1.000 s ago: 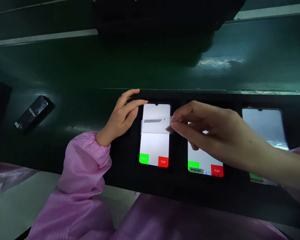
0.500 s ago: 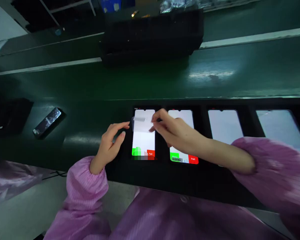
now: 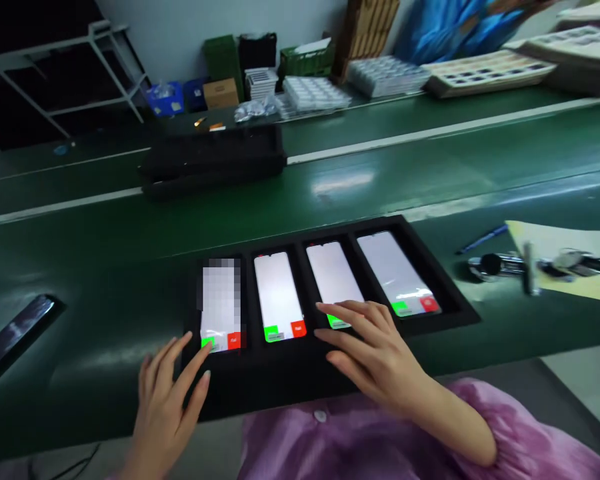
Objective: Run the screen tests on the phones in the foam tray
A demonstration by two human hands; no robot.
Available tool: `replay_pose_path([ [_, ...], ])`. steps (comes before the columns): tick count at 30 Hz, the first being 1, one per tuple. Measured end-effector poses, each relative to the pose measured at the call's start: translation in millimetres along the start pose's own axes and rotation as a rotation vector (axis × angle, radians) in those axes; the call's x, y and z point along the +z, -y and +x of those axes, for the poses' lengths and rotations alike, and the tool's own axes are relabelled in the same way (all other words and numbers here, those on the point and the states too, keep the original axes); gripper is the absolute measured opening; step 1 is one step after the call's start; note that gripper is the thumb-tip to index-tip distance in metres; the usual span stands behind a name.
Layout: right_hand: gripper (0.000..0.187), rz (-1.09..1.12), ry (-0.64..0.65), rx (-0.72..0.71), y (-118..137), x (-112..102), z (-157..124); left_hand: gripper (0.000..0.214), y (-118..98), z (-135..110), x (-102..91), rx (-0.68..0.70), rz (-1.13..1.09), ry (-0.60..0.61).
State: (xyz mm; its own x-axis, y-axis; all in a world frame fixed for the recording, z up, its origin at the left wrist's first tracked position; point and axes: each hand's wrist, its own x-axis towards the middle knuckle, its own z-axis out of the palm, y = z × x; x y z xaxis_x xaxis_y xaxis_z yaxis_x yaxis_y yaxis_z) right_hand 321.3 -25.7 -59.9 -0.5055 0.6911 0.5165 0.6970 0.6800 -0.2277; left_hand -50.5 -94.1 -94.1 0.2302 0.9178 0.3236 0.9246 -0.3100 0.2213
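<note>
Several lit smartphones lie in a row, each in its own slot of a black tray (image 3: 300,373). My left hand (image 3: 170,393) has its fingers spread, with the index fingertip at the green button low on the leftmost smartphone (image 3: 220,300); contact is hard to tell. That screen is partly pixelated. Beside it lies a second smartphone (image 3: 277,290) showing green and red buttons. My right hand (image 3: 375,353), empty and with fingers apart, hovers by the lower end of the third smartphone (image 3: 333,267) and hides its red button. The rightmost smartphone (image 3: 395,267) is uncovered.
A dark phone-like device (image 3: 17,337) lies at the left. On the right are a blue pen (image 3: 483,239), metallic items (image 3: 500,265) and yellow paper (image 3: 580,247). A black case (image 3: 215,157) sits further back. Behind the bench, a person in blue (image 3: 437,30) stands near stacked trays (image 3: 490,72).
My right hand has left the leftmost smartphone, where its fingers were pinched, and opened over the third. My left index finger has come onto the leftmost screen's lower corner. The view has swung up and right.
</note>
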Motion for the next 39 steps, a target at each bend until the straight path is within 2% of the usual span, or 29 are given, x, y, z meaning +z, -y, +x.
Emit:
replay_pose_path([
  [3, 0.028, -0.108, -0.075, 0.153, -13, -11, -22, 0.042, -9, 8, 6.7, 0.020, 0.041, -0.079],
  [5, 0.028, -0.196, -0.046, 0.197, -20, -16, -35, 0.047, -21, 16, 10.1, 0.025, -0.026, -0.171],
  [7, 0.024, -0.206, -0.077, 0.227, -28, -22, -49, 0.054, -36, 24, 14.8, 0.035, -0.075, -0.222],
  [10, 0.027, -0.162, -0.216, 0.303, -44, -36, -72, 0.056, -58, 37, 27.0, 0.084, -0.083, -0.203],
  [11, 0.028, -0.186, -0.220, 0.339, -51, -41, -79, 0.055, -67, 42, 31.9, 0.105, -0.076, -0.190],
  [14, 0.029, -0.313, -0.086, 0.406, -67, -50, -92, 0.046, -99, 60, 44.6, 0.196, -0.046, -0.151],
  [16, 0.028, -0.317, -0.079, 0.410, -73, -52, -92, 0.042, -127, 75, 49.4, 0.264, -0.037, -0.117],
  [18, 0.031, -0.207, -0.171, 0.391, -78, -54, -88, 0.039, -152, 88, 51.2, 0.306, -0.069, -0.103],
  [20, 0.035, -0.096, -0.236, 0.364, -86, -56, -80, 0.036, -167, 99, 51.0, 0.315, -0.113, -0.106],
  [22, 0.037, -0.045, -0.229, 0.335, -100, -57, -70, 0.037, -167, 103, 49.0, 0.319, -0.102, -0.089],
  [25, 0.038, -0.088, -0.150, 0.344, -119, -55, -56, 0.049, -140, 98, 44.0, 0.254, 0.016, -0.086],
  [27, 0.038, -0.190, -0.065, 0.415, -121, -50, -48, 0.057, -116, 91, 40.2, 0.087, 0.115, -0.075],
  [29, 0.042, -0.312, 0.027, 0.481, -111, -44, -43, 0.063, -99, 84, 35.8, -0.143, 0.206, -0.007],
  [31, 0.048, -0.379, 0.102, 0.490, -96, -39, -37, 0.066, -90, 79, 31.4, -0.318, 0.260, 0.094],
  [32, 0.049, -0.393, 0.122, 0.481, -89, -37, -34, 0.066, -90, 77, 29.5, -0.364, 0.267, 0.132],
  [35, 0.044, -0.427, 0.091, 0.495, -86, -35, -26, 0.066, -93, 79, 25.9, -0.356, 0.259, 0.166],
  [39, 0.036, -0.463, 0.044, 0.503, -104, -37, -21, 0.064, -92, 85, 26.1, -0.325, 0.246, 0.129],
])
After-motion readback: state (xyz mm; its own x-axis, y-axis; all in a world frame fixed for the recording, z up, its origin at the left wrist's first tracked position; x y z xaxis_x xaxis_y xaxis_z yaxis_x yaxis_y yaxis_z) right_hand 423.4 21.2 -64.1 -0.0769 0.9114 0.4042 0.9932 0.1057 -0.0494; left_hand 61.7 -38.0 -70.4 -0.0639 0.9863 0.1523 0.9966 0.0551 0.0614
